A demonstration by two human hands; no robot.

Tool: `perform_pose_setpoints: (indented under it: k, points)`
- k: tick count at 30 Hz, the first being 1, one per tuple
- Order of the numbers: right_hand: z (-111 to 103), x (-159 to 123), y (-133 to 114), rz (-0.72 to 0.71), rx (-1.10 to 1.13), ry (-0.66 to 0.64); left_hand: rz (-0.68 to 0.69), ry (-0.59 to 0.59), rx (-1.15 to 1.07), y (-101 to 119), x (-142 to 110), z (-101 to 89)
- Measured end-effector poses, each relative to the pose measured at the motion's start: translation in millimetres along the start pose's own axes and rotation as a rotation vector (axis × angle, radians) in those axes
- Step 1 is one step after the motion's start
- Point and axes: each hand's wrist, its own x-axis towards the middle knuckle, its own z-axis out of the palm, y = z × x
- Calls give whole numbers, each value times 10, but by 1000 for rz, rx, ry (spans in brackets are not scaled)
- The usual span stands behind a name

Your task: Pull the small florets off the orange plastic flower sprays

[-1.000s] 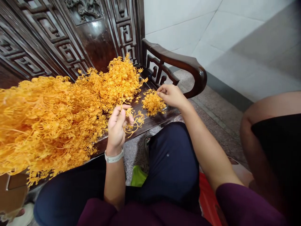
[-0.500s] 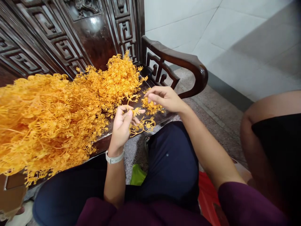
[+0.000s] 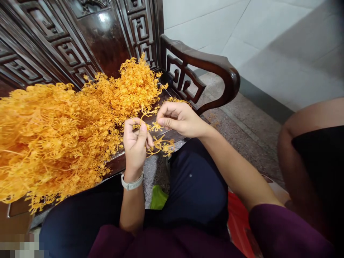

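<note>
The left hand [image 3: 136,141] is partly curled, with thumb and index finger closed on 1 branching orange-yellow plastic-like sprig [image 3: 162,146]. The sprig is suspended above the front edge of the dark, glossy carved wooden bench [image 3: 118,164], toward the armrest end; its curled stems extend between and below the 2 hands. The right hand [image 3: 182,120] has thumb and index finger pinched together at 1 small head of the sprig; the remaining fingers are bent inward.

A large orange-yellow heap [image 3: 72,136] of similar sprigs covers the seat from the left side of the view to near the rear corner by the curved wooden armrest [image 3: 209,59]; part of it overhangs the front edge. A small orange-yellow pile [image 3: 177,101] is at the armrest end, partly hidden behind the right hand. A pale wristband [image 3: 133,182] encircles the left wrist. Another person's bare knee [image 3: 295,122] is at far right.
</note>
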Motion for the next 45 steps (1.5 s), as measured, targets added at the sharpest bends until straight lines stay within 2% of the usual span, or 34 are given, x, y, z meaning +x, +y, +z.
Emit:
perform_pose_setpoints:
  k: [6,10,14,19,23,26,30,32,36,38,40,45]
  points:
    - [158,10,8,31,145,-69,58,86,16,-47,-30,63]
    - [174,13,42,2,166,-33,101,145,20,-37,-45,94]
    - [201,17,38,21,245,-98,127,198,-59,-13,-52,136]
    - [286,24,33,52,397,-217,96,145,-182,61,-105,203]
    - [300,27,68,0,524,-324,1,25,-309,153,-188,248]
    - [298,-12,64,-14,593,-368,-13,37,-409,228,-175,188]
    - [279,-103,-17,-30,575,-427,74,95,-513,327,-45,-21]
    - [244,-120,-60,-41,526,-355,61,55,-528,367,-5,-100]
    - [160,-50,-67,20,357,24,-44,-51,-474,374,-38,-94]
    - [153,-5,-40,54,268,144,-67,-99,-445,334,-72,-43]
    - [181,15,-14,69,204,156,-71,-120,-412,274,-92,2]
    - [321,-24,-15,107,115,41,-75,-84,-208,121,-86,36]
